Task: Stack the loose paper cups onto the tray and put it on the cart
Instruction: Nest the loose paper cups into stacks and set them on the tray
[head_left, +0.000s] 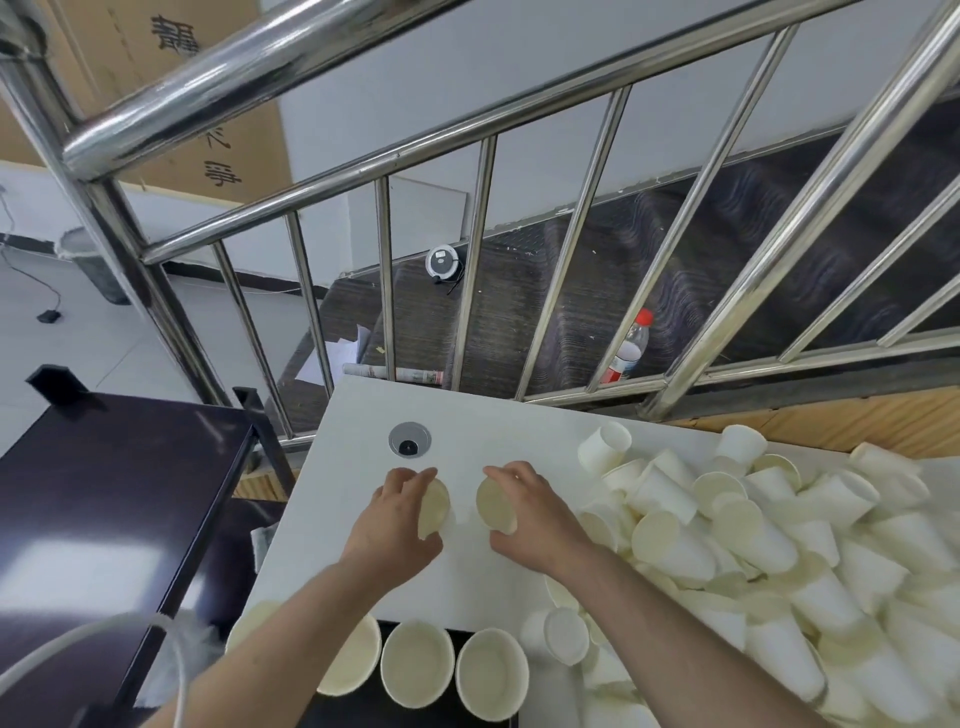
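Tray under upright cups (418, 665) at near edge mostly hidden, seen only as dark strip. Cup (434, 508) gripped by curled fingers of left hand (397, 519), second cup (496, 505) by right hand (530, 514), both over white table (493, 421). Loose cups (753, 545) heaped at right. Dark cart (104, 493) at left. Steel railing (483, 249), stairs seen beyond.

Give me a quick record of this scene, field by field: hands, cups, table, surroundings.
left hand: grips one cup
right hand: grips another cup
held cups: apart, open ends facing each other
pile: loose cups on table's right
table: white, round grommet
near edge: upright cups
behind: steel railing
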